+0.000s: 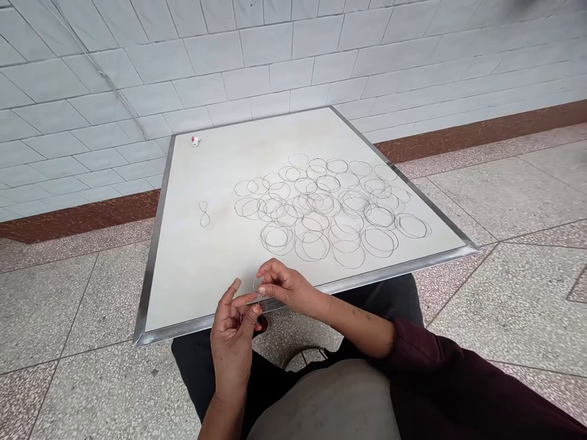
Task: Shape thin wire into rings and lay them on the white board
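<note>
My left hand [233, 342] and my right hand [285, 287] meet at the near edge of a white board [202, 275] with an aluminium frame. Thumb and fingers of each pinch a thin wire loop [253, 299], which is partly hidden by my fingers. Beyond my hands lies a large spread of overlapping wire rings [325, 214] on the board. A small figure-eight of wire [204, 214] rests to the left of them. Near the board's far left corner sits a small white and red object [196, 141], too small to identify.
The board rests across my lap, over dark trousers and a grey cloth [325, 403]. A maroon sleeve [440, 379] covers my right upper arm. Behind the board stands a white tiled wall [293, 67] with a brown band at its base, above a speckled stone floor [518, 293].
</note>
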The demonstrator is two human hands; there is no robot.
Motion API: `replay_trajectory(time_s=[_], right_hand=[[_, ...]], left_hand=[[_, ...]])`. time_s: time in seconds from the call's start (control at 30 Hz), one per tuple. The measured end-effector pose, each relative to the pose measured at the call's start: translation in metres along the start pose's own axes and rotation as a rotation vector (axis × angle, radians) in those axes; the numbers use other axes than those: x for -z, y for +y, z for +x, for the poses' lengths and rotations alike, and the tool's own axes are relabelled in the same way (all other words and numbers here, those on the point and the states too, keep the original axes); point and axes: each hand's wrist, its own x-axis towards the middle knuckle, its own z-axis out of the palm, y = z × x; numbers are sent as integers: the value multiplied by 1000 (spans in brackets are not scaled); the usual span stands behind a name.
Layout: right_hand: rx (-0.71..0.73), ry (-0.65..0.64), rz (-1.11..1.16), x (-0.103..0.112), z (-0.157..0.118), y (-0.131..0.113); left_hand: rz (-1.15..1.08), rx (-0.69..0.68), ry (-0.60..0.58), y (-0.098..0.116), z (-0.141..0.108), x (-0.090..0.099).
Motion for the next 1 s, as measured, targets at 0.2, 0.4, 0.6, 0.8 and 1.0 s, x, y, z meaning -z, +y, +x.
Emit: replay_trajectory(time_s=[0.2, 0.4, 0.6, 0.8, 1.0], right_hand=[[-5, -8, -2, -1, -1, -1], [-13, 14, -22, -2, -1, 1], [-25, 37, -11, -2, -2, 3], [-10, 42, -20, -2, -2, 1], [-3, 72, -28, -3, -2, 1]], left_hand=[[-25, 2, -6, -5, 1, 1], [-18, 2, -6, -6, 1, -1], [-32, 23, 17, -9, 3, -2], [2, 16, 80, -15, 5, 0], [72, 29, 56, -15, 5, -2]])
